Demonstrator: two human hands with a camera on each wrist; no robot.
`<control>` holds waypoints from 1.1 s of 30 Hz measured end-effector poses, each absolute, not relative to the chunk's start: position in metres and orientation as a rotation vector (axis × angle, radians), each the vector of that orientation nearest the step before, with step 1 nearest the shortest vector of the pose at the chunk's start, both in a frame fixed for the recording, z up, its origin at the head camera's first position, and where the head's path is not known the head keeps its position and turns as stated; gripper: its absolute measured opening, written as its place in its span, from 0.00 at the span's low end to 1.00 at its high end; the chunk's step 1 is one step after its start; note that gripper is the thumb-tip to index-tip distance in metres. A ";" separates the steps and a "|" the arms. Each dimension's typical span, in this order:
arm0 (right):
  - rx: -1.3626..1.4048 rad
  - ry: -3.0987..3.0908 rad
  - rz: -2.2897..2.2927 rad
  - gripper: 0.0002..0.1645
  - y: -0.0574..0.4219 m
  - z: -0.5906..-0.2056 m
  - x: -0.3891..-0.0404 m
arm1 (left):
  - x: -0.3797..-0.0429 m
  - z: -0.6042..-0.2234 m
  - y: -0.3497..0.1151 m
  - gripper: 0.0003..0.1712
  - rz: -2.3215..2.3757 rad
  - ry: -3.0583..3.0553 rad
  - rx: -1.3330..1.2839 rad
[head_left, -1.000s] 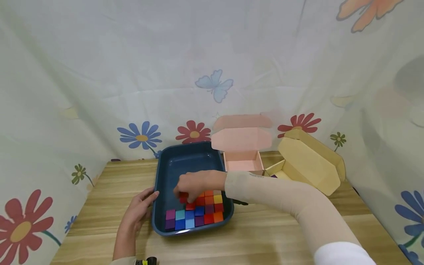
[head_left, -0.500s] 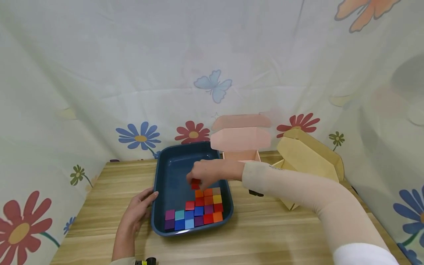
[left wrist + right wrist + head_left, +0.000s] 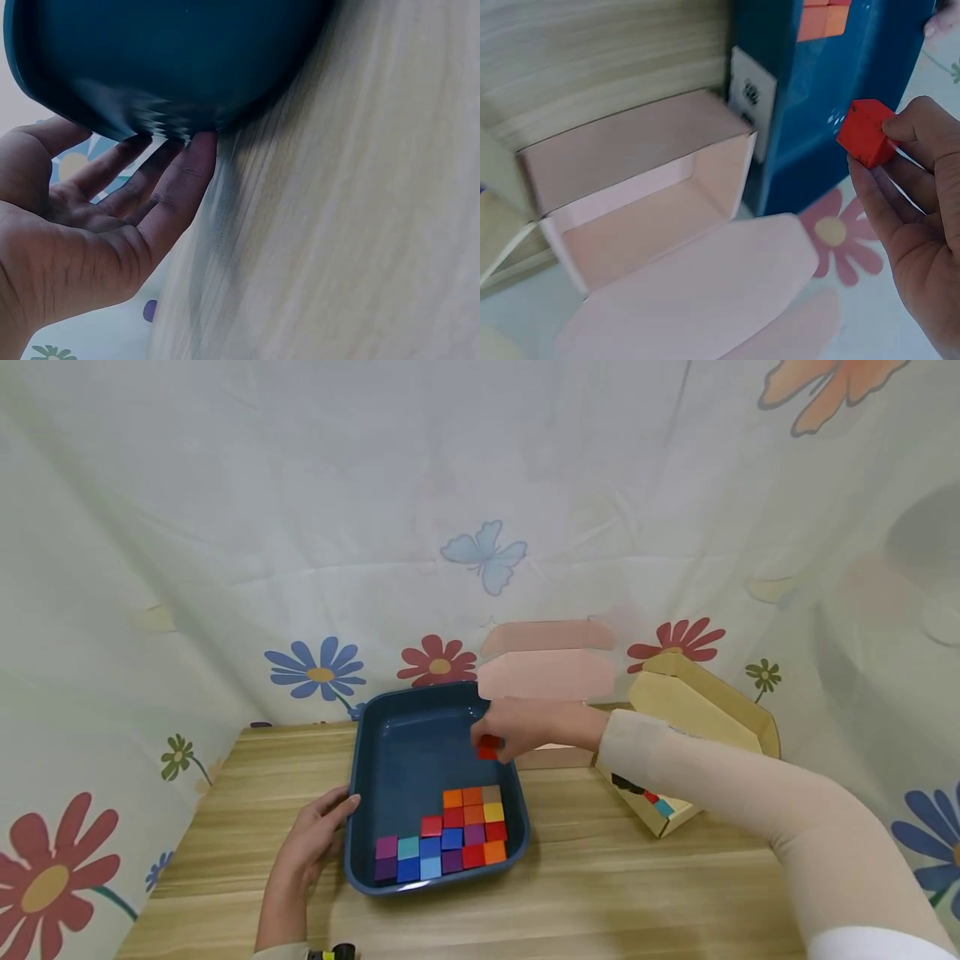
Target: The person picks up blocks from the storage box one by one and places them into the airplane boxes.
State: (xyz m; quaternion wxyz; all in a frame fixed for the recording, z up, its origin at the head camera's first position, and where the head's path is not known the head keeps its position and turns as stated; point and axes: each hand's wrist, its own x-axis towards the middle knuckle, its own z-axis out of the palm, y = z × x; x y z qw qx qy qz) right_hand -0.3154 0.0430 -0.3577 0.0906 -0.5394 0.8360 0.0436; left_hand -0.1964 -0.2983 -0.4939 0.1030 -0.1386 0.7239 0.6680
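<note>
A red cube [image 3: 865,133] is pinched between the thumb and fingers of my right hand [image 3: 517,727], raised over the right side of the deep blue tray [image 3: 405,706]. In the right wrist view, the cube hangs just beside the tray's wall. My left hand [image 3: 318,831] holds the tray's left side; its thumb lies on the rim and its fingertips [image 3: 201,146] touch the outer wall. Inside the tray, coloured cubes stand in rows along the near side, among them a purple cube [image 3: 386,847], a teal cube [image 3: 408,847] and a yellow cube [image 3: 492,812].
Behind my right forearm, a pink box [image 3: 630,169] stands against the tray's right side with its lid up. Farther right, an open yellow box [image 3: 693,702] holds a teal cube [image 3: 663,808] and a red piece. A wooden table [image 3: 600,893] lies underneath, with a flowered curtain behind.
My right hand has picked the red cube up from the row in the tray and carried it up and rightward to the tray's right edge. My left hand stays put.
</note>
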 end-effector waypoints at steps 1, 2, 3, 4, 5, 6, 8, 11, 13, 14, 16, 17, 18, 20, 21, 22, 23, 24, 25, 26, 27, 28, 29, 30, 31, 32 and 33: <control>-1.610 2.493 0.122 0.21 0.048 -0.358 -0.317 | -0.197 -0.494 -0.299 0.39 1.965 2.144 -0.414; -1.620 2.498 0.110 0.20 0.053 -0.357 -0.318 | -0.197 -0.494 -0.299 0.39 1.957 2.151 -0.421; -1.623 2.502 0.093 0.19 0.057 -0.358 -0.319 | -0.197 -0.494 -0.299 0.39 1.947 2.159 -0.428; -1.626 2.503 0.077 0.18 0.062 -0.358 -0.320 | -0.197 -0.494 -0.300 0.39 1.936 2.165 -0.432; -1.620 2.507 0.067 0.18 0.066 -0.358 -0.321 | -0.197 -0.495 -0.300 0.39 1.925 2.172 -0.437; -1.614 2.508 0.055 0.17 0.071 -0.358 -0.322 | -0.197 -0.495 -0.301 0.39 1.914 2.179 -0.442; -1.591 2.511 0.018 0.17 0.079 -0.359 -0.324 | -0.197 -0.495 -0.301 0.38 1.904 2.187 -0.450; -1.545 2.522 -0.018 0.18 0.090 -0.360 -0.325 | -0.197 -0.494 -0.301 0.38 1.903 2.191 -0.445; -1.529 2.529 -0.037 0.18 0.098 -0.361 -0.326 | -0.197 -0.494 -0.300 0.38 1.904 2.194 -0.439; -1.531 2.532 -0.037 0.18 0.101 -0.361 -0.325 | -0.197 -0.494 -0.300 0.38 1.905 2.195 -0.437; -1.528 2.535 -0.046 0.18 0.109 -0.361 -0.325 | -0.197 -0.494 -0.299 0.38 1.902 2.196 -0.437; -1.528 2.535 -0.053 0.18 0.112 -0.361 -0.324 | -0.196 -0.494 -0.299 0.38 1.901 2.194 -0.436; -1.534 2.535 -0.055 0.18 0.116 -0.362 -0.324 | -0.197 -0.494 -0.299 0.39 1.901 2.192 -0.437; -1.531 2.539 -0.063 0.17 0.122 -0.362 -0.323 | -0.197 -0.495 -0.300 0.39 1.904 2.185 -0.442; -1.525 2.545 -0.061 0.17 0.126 -0.363 -0.323 | -0.197 -0.495 -0.300 0.39 1.906 2.182 -0.444; -1.520 2.549 -0.058 0.17 0.129 -0.364 -0.324 | -0.196 -0.495 -0.300 0.39 1.907 2.181 -0.443; -1.515 2.555 -0.051 0.17 0.133 -0.366 -0.324 | -0.196 -0.495 -0.300 0.39 1.909 2.179 -0.444; -1.509 2.561 -0.045 0.16 0.136 -0.367 -0.325 | -0.196 -0.495 -0.300 0.39 1.912 2.177 -0.445; -1.499 2.566 -0.043 0.16 0.140 -0.368 -0.325 | -0.196 -0.495 -0.300 0.39 1.916 2.177 -0.445; -1.485 2.571 -0.038 0.16 0.143 -0.369 -0.325 | -0.196 -0.495 -0.300 0.38 1.919 2.176 -0.446; -1.473 2.576 -0.030 0.16 0.147 -0.370 -0.326 | -0.196 -0.495 -0.300 0.38 1.923 2.174 -0.446; -1.464 2.578 -0.030 0.15 0.150 -0.371 -0.326 | -0.196 -0.495 -0.300 0.38 1.925 2.174 -0.444; -1.450 2.584 -0.025 0.15 0.154 -0.372 -0.326 | -0.196 -0.495 -0.300 0.38 1.929 2.173 -0.444; -1.445 2.589 -0.017 0.15 0.158 -0.373 -0.326 | -0.196 -0.495 -0.300 0.38 1.932 2.171 -0.445; -1.442 2.592 -0.011 0.14 0.161 -0.373 -0.326 | -0.196 -0.495 -0.300 0.38 1.934 2.169 -0.444; -1.434 2.593 -0.016 0.13 0.165 -0.373 -0.326 | -0.196 -0.495 -0.300 0.38 1.936 2.167 -0.445; -1.430 2.596 -0.014 0.13 0.169 -0.373 -0.326 | -0.196 -0.495 -0.301 0.39 1.936 2.165 -0.443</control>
